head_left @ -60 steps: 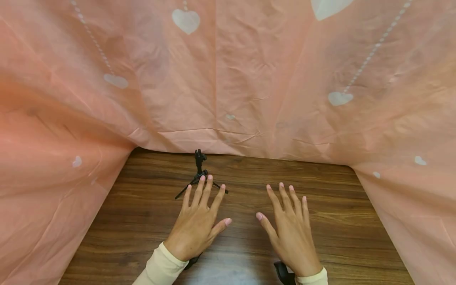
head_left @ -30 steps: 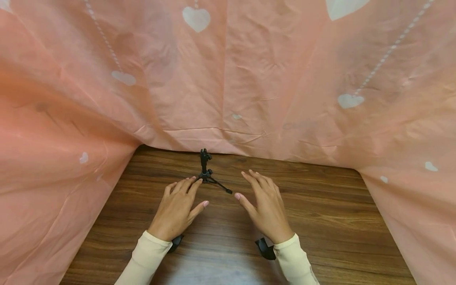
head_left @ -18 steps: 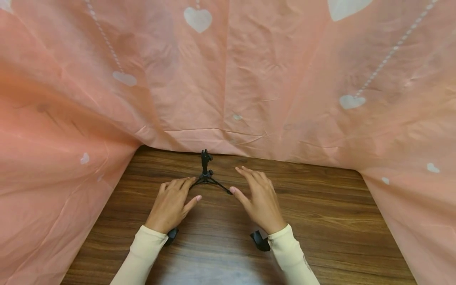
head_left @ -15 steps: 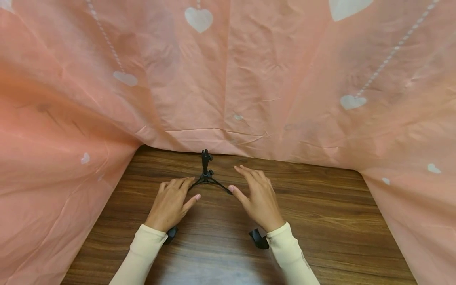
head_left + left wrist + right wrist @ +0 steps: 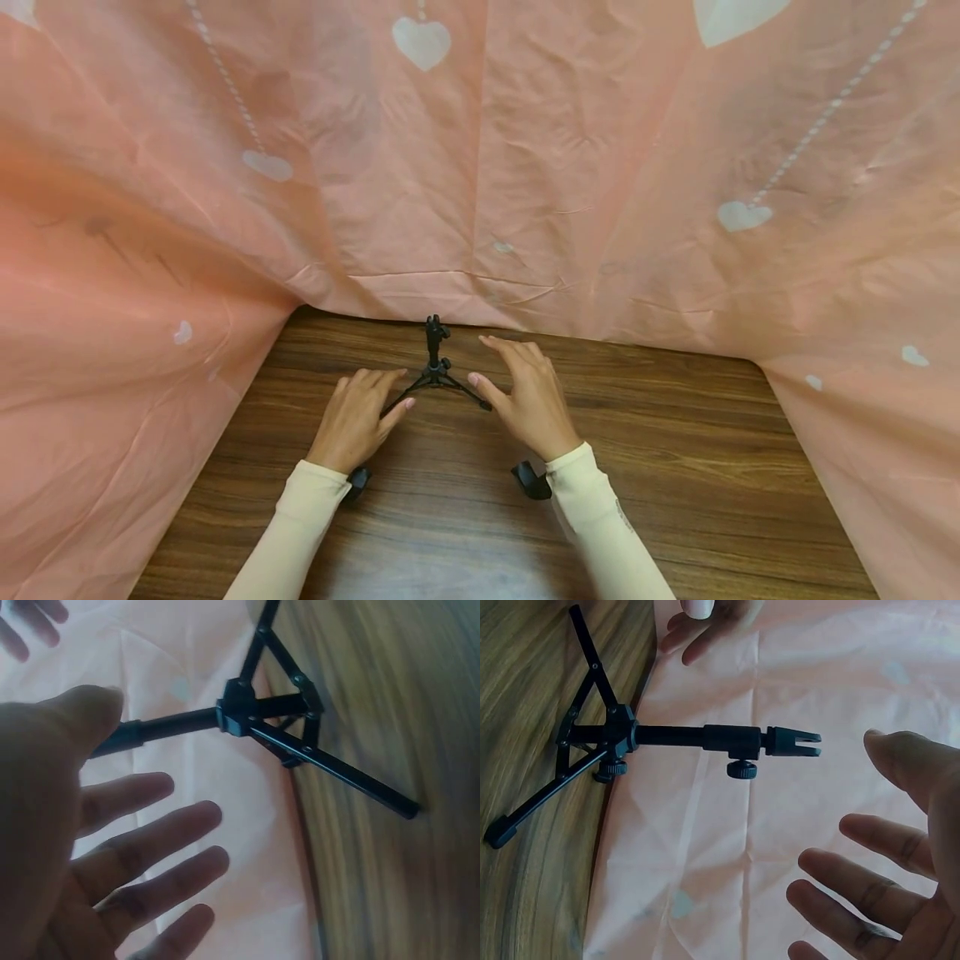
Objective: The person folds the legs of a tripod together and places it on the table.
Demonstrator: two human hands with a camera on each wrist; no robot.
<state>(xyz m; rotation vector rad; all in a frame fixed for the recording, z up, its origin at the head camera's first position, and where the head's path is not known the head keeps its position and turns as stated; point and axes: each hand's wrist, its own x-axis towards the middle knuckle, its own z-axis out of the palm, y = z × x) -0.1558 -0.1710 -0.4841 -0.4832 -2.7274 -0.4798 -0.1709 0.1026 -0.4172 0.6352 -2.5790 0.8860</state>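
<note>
A small black tripod (image 5: 433, 348) stands upright on the wooden table near the back curtain, its legs spread. Its column, two knobs and forked top (image 5: 795, 741) show clearly in the right wrist view. My left hand (image 5: 352, 421) is at the tripod's left leg, fingers extended and thumb apart, holding nothing. To the right of the tripod, my right hand (image 5: 534, 400) reaches toward it with fingers spread and holds nothing. In the left wrist view, the left thumb (image 5: 94, 712) covers the upper end of the column. Both wrist views show the fingers apart from the tripod.
Pink curtain (image 5: 600, 167) with white hearts surrounds the table at the back and both sides, its lower edge close behind the tripod. The brown wooden tabletop (image 5: 675, 467) extends in front and to the right. A black wrist mount (image 5: 532, 481) sits under the right sleeve.
From being held out flat in front, my hands have moved to either side of the tripod. Lately the right hand has come closer from the right; the left has shifted slightly left. The tripod stays standing.
</note>
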